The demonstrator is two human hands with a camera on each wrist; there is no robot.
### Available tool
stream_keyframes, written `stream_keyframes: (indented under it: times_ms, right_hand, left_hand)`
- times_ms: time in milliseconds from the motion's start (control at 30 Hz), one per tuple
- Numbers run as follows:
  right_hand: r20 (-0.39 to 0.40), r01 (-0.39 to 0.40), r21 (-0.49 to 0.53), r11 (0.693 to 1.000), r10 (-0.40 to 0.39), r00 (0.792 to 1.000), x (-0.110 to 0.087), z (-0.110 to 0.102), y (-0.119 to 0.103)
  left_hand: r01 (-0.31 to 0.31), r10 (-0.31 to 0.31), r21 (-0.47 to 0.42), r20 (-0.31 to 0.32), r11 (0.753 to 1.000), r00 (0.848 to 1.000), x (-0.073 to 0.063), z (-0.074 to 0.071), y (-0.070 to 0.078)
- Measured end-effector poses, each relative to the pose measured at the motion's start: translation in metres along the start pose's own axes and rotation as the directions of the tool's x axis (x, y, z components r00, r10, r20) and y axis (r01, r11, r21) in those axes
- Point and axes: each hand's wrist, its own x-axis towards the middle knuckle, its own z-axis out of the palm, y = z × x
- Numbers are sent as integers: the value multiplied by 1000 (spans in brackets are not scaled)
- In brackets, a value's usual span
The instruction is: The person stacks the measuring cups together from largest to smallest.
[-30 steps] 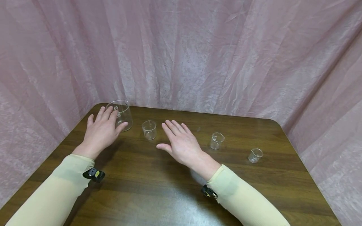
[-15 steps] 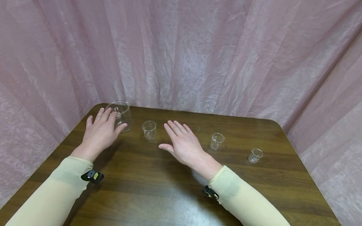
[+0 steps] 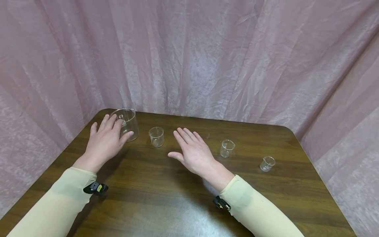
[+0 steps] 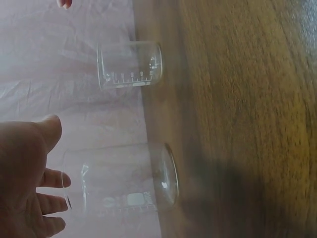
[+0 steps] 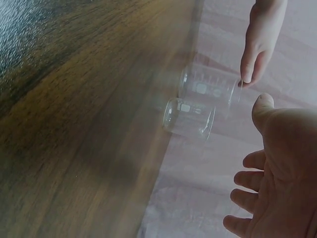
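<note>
At the far left of the table stands a large glass beaker, upright, with white markings. My left hand is spread over its near left side, fingertips right at the rim. In the left wrist view the fingers show beside the rim of the large beaker. My right hand hovers with straight fingers and thumb apart, holding nothing, between a medium beaker on its left and a small beaker on its right. The right wrist view shows that palm facing the beakers.
A smaller beaker stands farther right on the brown wooden table. A pink curtain hangs close behind the table and along both sides. Each sleeve carries a black wrist camera, such as the left one.
The large beaker and my left hand have shifted slightly toward me. My right hand has drifted a little to the right. The other beakers stay in place.
</note>
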Motion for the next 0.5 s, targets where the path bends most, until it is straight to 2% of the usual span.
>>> stream_keyframes:
  times_ms: [500]
  right_hand:
    - [29,-20,-1,1000,20,999,-3,-3,0]
  left_hand:
    - [-34,34,-5,-30,999,999,-10,-9,13]
